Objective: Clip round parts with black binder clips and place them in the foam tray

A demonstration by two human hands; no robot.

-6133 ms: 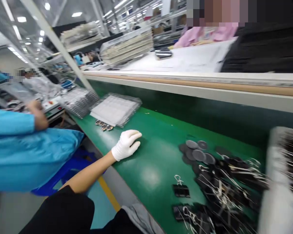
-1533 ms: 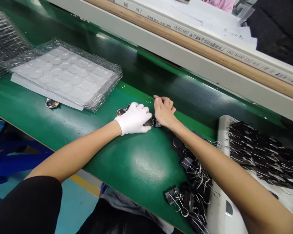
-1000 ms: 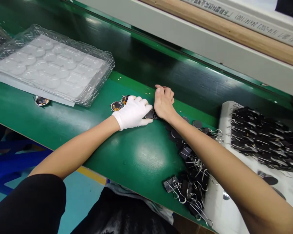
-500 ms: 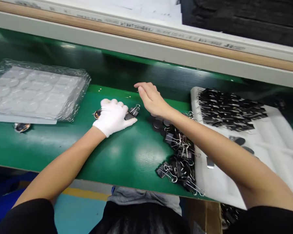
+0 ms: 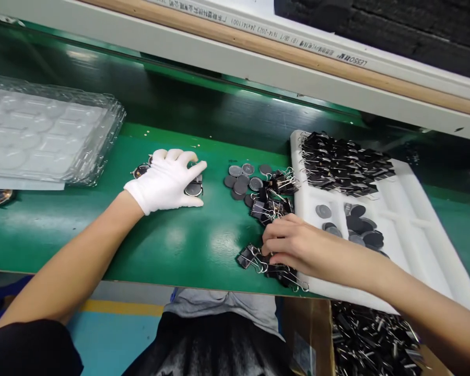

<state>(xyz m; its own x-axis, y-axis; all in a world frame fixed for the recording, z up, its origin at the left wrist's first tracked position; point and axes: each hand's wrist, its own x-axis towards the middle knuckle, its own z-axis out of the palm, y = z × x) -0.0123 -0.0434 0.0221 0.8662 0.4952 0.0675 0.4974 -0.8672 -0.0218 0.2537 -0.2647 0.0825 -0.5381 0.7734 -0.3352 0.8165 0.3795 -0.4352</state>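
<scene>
My left hand (image 5: 162, 180), in a white glove, lies palm down on the green bench with thumb and fingers spread. Between thumb and forefinger shows a round grey disc (image 5: 193, 189) with a dark part above it. Shiny round pieces (image 5: 141, 170) peek out at the wrist side; whatever is under the palm is hidden. My bare right hand (image 5: 288, 243) reaches into a heap of black binder clips (image 5: 264, 209), its fingers bent together on a clip that they largely cover. A loose binder clip (image 5: 247, 256) lies just left of those fingers.
Dark round discs (image 5: 241, 184) lie between my hands. At right, a white tray (image 5: 415, 230) carries rows of black clips (image 5: 344, 162) and more discs (image 5: 362, 227). Clear plastic trays (image 5: 97, 141) are stacked at left. Below the bench edge stands a box of clips (image 5: 372, 339).
My right hand has moved from beside my left hand down to the clip heap. The left hand's forefinger and thumb now frame a disc. The view has shifted slightly right.
</scene>
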